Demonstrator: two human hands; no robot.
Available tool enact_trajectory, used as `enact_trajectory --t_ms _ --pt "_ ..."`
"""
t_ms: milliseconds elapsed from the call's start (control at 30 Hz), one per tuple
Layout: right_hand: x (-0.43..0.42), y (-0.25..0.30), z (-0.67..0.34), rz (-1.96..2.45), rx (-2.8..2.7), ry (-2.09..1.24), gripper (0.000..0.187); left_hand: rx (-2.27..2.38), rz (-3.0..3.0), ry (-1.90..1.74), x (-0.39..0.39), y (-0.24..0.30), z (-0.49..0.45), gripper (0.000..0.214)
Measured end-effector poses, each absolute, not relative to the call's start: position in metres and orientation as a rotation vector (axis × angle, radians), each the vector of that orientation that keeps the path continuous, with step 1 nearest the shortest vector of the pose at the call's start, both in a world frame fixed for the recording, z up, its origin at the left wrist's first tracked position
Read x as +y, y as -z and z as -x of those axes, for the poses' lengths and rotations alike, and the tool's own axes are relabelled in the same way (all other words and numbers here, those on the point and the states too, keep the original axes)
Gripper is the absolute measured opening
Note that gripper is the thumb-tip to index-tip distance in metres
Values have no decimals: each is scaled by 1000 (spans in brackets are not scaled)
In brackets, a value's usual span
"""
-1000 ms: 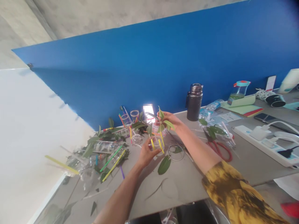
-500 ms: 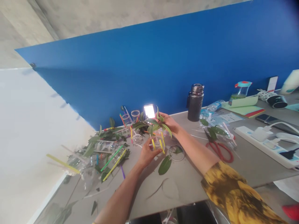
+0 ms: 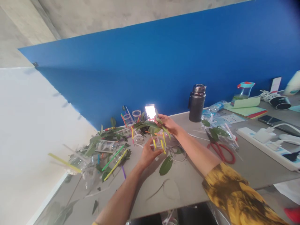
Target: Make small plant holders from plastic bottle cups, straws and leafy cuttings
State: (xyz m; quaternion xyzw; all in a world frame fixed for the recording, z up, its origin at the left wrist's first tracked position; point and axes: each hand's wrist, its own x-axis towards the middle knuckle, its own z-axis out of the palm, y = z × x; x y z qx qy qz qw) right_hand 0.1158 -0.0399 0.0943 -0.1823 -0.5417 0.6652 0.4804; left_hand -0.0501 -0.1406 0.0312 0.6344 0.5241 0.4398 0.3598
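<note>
My left hand (image 3: 149,153) is closed round a clear plastic cup (image 3: 158,143) with bent yellow straws (image 3: 162,147) on its side. A leafy sprig (image 3: 153,125) stands above the cup, its long green leaves spreading both ways. My right hand (image 3: 167,124) pinches the sprig from behind and to the right; its fingertips are partly hidden by leaves. A lit phone screen (image 3: 150,112) stands just beyond. On the table beside my hands lie a loose green leaf (image 3: 166,166) and a clear ring (image 3: 177,153).
Cut leaves, clear cups and coloured straws (image 3: 114,165) crowd the left. To the right stand a dark thermos (image 3: 197,103), red-handled scissors (image 3: 221,152), a power strip (image 3: 264,147), a phone (image 3: 278,124) and coloured paper (image 3: 246,107). A blue partition (image 3: 145,68) rises behind.
My right fingers and the sprig's leaves have shifted slightly, with the right-hand leaves lower. My left hand keeps its hold on the cup. The whole view has moved a little.
</note>
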Motion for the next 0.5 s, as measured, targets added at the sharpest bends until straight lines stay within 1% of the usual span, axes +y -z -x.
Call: enact_trajectory --t_ms 100,200,267,500 --pt "-38 -90 -113 446 -1288 -1683 39 1343 -1637 -1138 -140 -30 50 62" --pt "-35 -88 -112 469 -1342 -1700 39 1309 -1636 -1153 -141 -31 50 55" --pt "-34 -90 -114 508 -1422 -1655 36 1321 -1626 -1138 -141 -31 50 53" --pt "-36 -106 -133 598 -1651 -1467 28 1284 -1589 -1120 -139 -30 52 56"
